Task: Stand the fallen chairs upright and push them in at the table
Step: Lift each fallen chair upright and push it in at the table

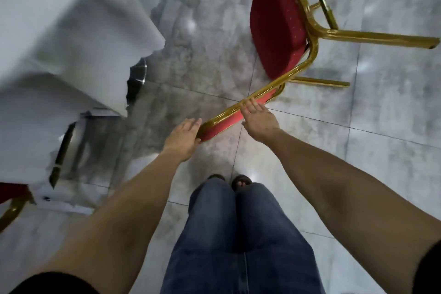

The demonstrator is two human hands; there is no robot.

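Observation:
A fallen chair [276,24] with a red cushion and gold metal frame lies on its side on the tiled floor, legs pointing right. Its red backrest [224,122] stretches toward me. My left hand [183,138] reaches to the near end of the backrest, fingers straight, touching its top corner. My right hand [259,118] lies flat on the backrest's gold rail farther along, fingers extended. The table [59,38], draped in a white cloth, stands at the left.
A second red and gold chair [12,200] peeks in at the lower left edge beside the cloth. Metal table legs [137,79] show under the cloth's hem. My legs in jeans stand just behind the backrest on grey marble tiles.

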